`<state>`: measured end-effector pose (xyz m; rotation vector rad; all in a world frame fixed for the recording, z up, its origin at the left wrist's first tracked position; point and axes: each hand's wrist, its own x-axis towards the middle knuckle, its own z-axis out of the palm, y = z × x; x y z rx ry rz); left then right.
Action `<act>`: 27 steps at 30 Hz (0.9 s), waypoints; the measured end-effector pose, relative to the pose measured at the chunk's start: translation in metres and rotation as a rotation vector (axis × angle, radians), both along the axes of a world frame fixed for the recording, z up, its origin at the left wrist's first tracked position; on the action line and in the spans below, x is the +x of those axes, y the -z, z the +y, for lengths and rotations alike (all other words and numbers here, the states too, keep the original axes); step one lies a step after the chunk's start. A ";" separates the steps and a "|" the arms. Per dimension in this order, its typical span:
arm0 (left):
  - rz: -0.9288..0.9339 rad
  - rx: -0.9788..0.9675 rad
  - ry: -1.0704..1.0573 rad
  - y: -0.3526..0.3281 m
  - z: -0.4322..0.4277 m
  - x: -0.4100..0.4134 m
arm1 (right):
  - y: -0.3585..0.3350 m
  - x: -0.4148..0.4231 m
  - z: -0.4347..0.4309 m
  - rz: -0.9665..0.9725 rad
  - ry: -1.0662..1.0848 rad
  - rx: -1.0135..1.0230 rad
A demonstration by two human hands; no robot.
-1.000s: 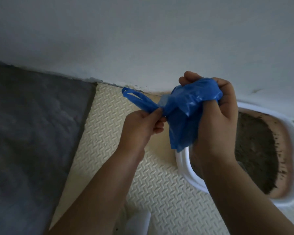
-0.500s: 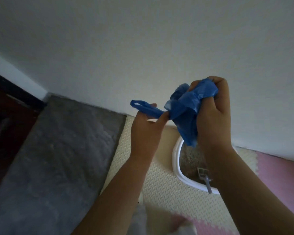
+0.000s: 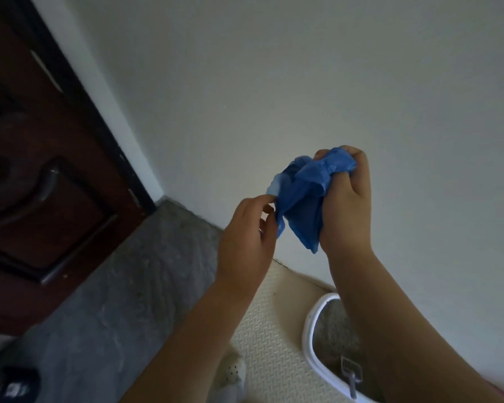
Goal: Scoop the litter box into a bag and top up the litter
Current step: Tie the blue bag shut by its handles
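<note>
Before the wall [image 3: 274, 82], left hand [image 3: 246, 237] and right hand [image 3: 346, 210] grip crumpled blue bag [image 3: 303, 205]

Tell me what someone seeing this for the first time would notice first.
The crumpled blue bag stands out mid-frame against the pale wall, bunched in the right hand while the left hand pinches its edge. Below right sits the white litter box with a grey scoop in it; a dark wooden door fills the left.
</note>
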<state>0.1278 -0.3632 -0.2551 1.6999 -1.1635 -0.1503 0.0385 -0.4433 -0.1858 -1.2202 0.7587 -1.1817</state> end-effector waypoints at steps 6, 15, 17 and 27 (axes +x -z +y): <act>0.608 -0.035 -0.104 -0.043 0.070 -0.028 | -0.036 -0.002 0.051 -0.017 -0.189 -0.041; 1.529 -0.447 -0.211 -0.085 0.186 -0.009 | -0.053 0.044 0.141 -0.057 -0.515 -0.006; 1.626 -0.492 -0.228 -0.089 0.213 0.006 | -0.055 0.062 0.161 -0.071 -0.584 -0.020; 1.732 -0.652 -0.171 -0.107 0.361 0.121 | -0.071 0.198 0.294 -0.020 -0.832 0.043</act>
